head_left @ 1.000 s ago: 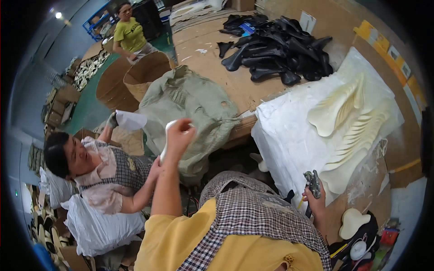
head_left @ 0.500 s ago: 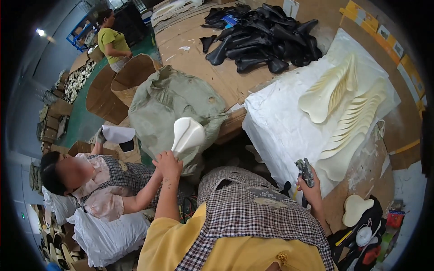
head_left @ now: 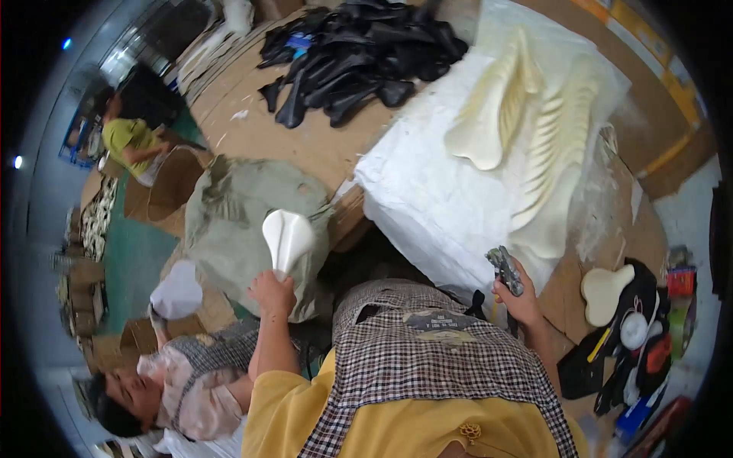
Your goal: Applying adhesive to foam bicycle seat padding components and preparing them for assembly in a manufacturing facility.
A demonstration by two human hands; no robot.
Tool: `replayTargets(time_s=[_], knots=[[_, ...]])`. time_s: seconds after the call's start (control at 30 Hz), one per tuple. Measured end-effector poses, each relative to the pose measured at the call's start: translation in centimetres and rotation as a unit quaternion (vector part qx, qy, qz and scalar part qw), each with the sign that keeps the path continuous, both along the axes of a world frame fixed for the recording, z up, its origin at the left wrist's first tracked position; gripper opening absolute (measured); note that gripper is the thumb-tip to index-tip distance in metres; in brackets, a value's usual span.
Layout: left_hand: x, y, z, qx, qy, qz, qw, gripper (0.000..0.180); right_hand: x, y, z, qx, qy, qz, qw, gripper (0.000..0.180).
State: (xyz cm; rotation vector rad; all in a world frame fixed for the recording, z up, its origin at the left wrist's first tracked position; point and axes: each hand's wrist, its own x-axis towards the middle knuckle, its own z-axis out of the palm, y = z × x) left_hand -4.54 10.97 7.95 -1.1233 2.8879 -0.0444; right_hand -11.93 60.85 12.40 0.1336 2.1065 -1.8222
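White saddle-shaped foam piece (head_left: pixel 288 238) is shown raised at the person's left, in front of a grey-green sack (head_left: pixel 244 229) that leans against the edge of the brown surface (head_left: pixel 305 137), and clear of that surface. Ordered by size, the scene comprises: the surface, on which a heap of black saddle-shaped parts (head_left: pixel 359 57) is carried at its far side; a white block (head_left: pixel 427 198) at the right, on which rows of cream foam pieces (head_left: pixel 527 130) are stacked; the sack; the held piece; and a small metal hand tool (head_left: pixel 505 269). The left hand (head_left: pixel 272 293) is closed around the narrow lower end of the foam piece only, so the broad end stands unsupported above the grip; a slip or a bend at the neck may be judged likely if the piece is swung quickly. The right hand (head_left: pixel 521 299) is wrapped fully about the tool's handle, with the tool's head held upward near the corner of the white block; the cream rows could be nicked or knocked over if the tool is carried across them. A seated co-worker (head_left: pixel 191 382) holding a white piece (head_left: pixel 177 290) is close at lower left, so a dropped piece could be expected to fall toward that person.
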Motion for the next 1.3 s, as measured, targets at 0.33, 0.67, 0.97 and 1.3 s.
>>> replayTargets(time_s=[0.33,0.67,0.97,1.3], knots=[[-7.4,0.6,1.2,0.545,0.126,-0.057,0.827,0.032,1.1,0.9,-0.8,0.025,-0.021,-0.103,0.994,0.061],[-21.7,9.4,2.1,0.908,0.164,-0.123,0.366,0.052,1.8,0.7,0.8,0.091,0.046,-0.157,0.982,0.057],[-29.8,11.5,-1.8,0.972,0.104,-0.078,0.194,0.051,4.3,-2.2,5.2,0.102,0.055,-0.26,0.959,0.056],[-34.8,15.7,-7.0,0.35,0.082,-0.255,0.898,0.056,3.0,-8.7,13.9,-0.039,0.026,-0.245,0.968,0.06]])
